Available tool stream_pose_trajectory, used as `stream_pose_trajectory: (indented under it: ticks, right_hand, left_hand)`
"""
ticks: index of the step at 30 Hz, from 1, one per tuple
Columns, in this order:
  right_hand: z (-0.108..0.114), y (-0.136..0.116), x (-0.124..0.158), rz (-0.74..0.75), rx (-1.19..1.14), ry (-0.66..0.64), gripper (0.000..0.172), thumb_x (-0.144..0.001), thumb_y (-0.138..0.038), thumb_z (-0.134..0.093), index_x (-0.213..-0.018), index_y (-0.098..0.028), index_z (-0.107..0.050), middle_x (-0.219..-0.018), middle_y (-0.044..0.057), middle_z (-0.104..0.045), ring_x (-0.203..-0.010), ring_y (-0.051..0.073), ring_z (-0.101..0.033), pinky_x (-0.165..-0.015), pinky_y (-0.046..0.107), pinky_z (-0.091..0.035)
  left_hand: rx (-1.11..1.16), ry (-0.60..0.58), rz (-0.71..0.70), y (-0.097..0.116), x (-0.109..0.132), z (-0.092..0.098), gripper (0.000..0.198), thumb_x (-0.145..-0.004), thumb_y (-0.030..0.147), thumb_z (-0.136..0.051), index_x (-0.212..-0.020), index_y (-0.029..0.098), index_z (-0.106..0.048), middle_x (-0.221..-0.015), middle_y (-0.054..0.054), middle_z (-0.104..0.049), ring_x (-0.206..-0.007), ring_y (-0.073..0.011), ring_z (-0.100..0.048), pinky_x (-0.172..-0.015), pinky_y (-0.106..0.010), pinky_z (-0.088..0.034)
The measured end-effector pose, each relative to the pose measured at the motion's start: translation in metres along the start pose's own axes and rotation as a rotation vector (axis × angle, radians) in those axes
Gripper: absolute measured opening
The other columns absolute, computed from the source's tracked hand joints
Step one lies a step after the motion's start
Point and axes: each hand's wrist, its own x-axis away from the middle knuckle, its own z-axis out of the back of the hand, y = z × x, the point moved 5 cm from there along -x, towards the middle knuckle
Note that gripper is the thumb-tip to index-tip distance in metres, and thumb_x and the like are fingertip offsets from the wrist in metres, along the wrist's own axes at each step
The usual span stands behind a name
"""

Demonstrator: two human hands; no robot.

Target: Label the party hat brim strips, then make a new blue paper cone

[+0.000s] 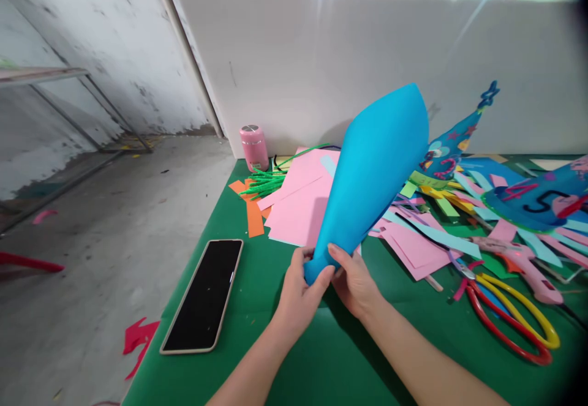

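A blue sheet of paper [376,149], rolled into a cone shape, is held tilted above the green table. Its wide end points up and to the right, away from me. My left hand [303,283] is closed around the narrow end, with the thumb on the front. Close beside it, my right hand [356,277] grips the same narrow part from the right, its thumb pressed on the paper. Behind the cone lie pink paper sheets [301,191], partly covered by it.
A phone [204,296] lies left. Behind are a pink flask [254,147], green pipe cleaners [264,182] and orange strips [255,216]. To the right are scissors [509,320], a pink glue gun [523,262], paper scraps and decorated party hats [448,149]. A white board [367,45] stands behind.
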Motion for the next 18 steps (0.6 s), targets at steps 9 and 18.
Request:
stream_pose_trajectory:
  ticks: [9,18]
  right_hand:
    - [0.001,-0.001,-0.001,0.018,0.030,-0.043,0.014,-0.070,-0.024,-0.065,-0.081,-0.020,-0.058,-0.068,-0.003,-0.063,-0.059,0.012,-0.061,-0.048,0.022,-0.052]
    - [0.005,0.001,0.002,-0.242,0.202,-0.248,0.027,-0.065,-0.035,-0.065,-0.075,-0.011,-0.061,-0.051,0.000,-0.059,-0.029,0.008,-0.045,-0.024,0.018,-0.038]
  left_hand:
    - [0.212,-0.014,0.100,-0.007,0.004,-0.007,0.024,-0.078,0.042,-0.051,-0.083,0.019,-0.044,-0.047,0.010,-0.040,-0.038,-0.0061,-0.038,-0.040,-0.018,-0.030]
    - [0.622,-0.488,0.348,-0.001,0.007,-0.013,0.034,-0.072,0.032,-0.060,-0.099,0.013,-0.050,-0.077,-0.007,-0.061,-0.058,-0.0189,-0.063,-0.056,-0.031,-0.048]
